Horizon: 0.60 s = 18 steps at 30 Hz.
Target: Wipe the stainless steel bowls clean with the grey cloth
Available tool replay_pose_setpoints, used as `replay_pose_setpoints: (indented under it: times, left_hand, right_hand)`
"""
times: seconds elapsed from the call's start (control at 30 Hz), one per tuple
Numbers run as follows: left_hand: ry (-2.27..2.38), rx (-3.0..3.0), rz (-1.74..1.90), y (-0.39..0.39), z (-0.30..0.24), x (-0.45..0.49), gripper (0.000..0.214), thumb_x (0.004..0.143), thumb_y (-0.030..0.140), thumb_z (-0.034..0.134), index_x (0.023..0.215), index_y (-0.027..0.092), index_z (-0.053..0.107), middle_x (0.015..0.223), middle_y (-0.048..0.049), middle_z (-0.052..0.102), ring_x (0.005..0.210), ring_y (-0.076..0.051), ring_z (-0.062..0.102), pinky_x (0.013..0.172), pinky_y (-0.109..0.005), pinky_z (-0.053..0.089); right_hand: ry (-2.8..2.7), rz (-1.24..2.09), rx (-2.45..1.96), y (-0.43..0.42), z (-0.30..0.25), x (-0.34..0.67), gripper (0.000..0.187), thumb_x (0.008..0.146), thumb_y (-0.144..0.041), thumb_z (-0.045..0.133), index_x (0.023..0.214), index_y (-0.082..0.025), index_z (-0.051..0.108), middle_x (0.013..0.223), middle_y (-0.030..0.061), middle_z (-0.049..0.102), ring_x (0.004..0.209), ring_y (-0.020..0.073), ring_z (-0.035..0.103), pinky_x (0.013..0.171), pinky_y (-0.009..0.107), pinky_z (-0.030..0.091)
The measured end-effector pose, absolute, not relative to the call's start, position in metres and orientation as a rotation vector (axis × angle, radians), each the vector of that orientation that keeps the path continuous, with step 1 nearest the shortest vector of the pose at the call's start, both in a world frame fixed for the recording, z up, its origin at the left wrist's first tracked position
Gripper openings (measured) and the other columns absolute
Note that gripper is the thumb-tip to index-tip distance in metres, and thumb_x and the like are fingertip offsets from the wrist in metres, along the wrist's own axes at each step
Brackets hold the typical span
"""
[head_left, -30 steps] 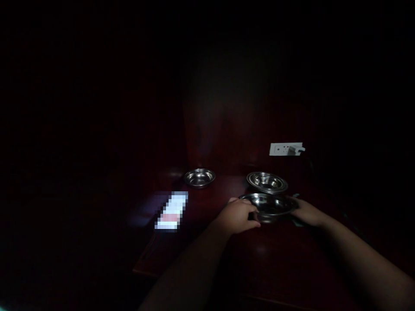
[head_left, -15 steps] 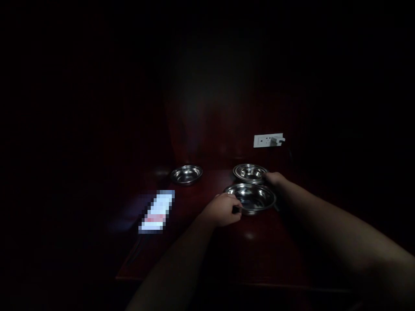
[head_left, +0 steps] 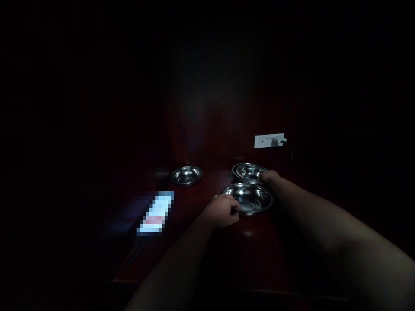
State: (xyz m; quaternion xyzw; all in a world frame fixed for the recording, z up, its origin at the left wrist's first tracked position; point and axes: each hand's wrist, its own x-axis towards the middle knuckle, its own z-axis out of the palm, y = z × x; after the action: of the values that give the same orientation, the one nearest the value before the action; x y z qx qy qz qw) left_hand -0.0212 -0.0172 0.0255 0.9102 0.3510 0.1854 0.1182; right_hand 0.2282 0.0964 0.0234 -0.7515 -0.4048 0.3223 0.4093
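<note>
My left hand is closed on the near left rim of a wide, shiny steel bowl. Just behind it is a stack of smaller steel bowls, one nested in another. The right side of that stack is under my right hand, thumb at the inner rim and the other fingers out of sight. Farther left, a single shallow steel bowl rests on the dark red table, apart from both hands.
A lit phone screen, blurred into blocks, lies on the left with a cable near it. On the wall behind, a white socket plate holds a plug. The table's front edge shows below my arms, and everything around is very dark.
The front bowl and my left hand have shifted slightly left. My right hand and the rear stack have also moved a little left, and the stack's nested rims show more distinctly.
</note>
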Motion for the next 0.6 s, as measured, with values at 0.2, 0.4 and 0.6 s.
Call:
replay_pose_setpoints:
  times: [0.2,0.4,0.6]
  left_hand:
    - [1.050,2.606,0.603,-0.014,0.020,-0.023,0.024,0.064,0.018,0.060,0.086,0.025,0.067,0.090,0.0004,0.069,0.094,-0.020,0.060,0.085,-0.034,0.043]
    - [1.038,2.573,0.774,-0.004,0.009,-0.024,0.027,0.068,0.017,0.058,0.093,0.025,0.064,0.091,0.0007,0.067,0.092,-0.019,0.059,0.088,-0.035,0.043]
    - [1.000,2.470,0.990,0.010,-0.001,-0.021,0.030,0.078,0.020,0.053,0.106,0.021,0.061,0.111,-0.0059,0.062,0.106,-0.019,0.056,0.095,-0.035,0.044]
  right_hand:
    - [-0.864,0.962,-1.936,0.097,0.022,0.223,0.036,0.088,-0.035,0.055,0.118,-0.014,0.054,0.119,0.0099,0.056,0.101,0.0200,0.058,0.085,0.040,0.051]
    - [-0.807,0.928,-1.869,0.098,0.037,0.227,0.037,0.088,-0.035,0.055,0.119,-0.014,0.054,0.118,0.0096,0.056,0.101,0.0200,0.058,0.084,0.041,0.051]
    - [-0.833,0.816,-1.786,0.098,0.060,0.230,0.031,0.086,-0.027,0.059,0.109,-0.006,0.057,0.096,0.0121,0.063,0.078,0.0157,0.062,0.066,0.029,0.053]
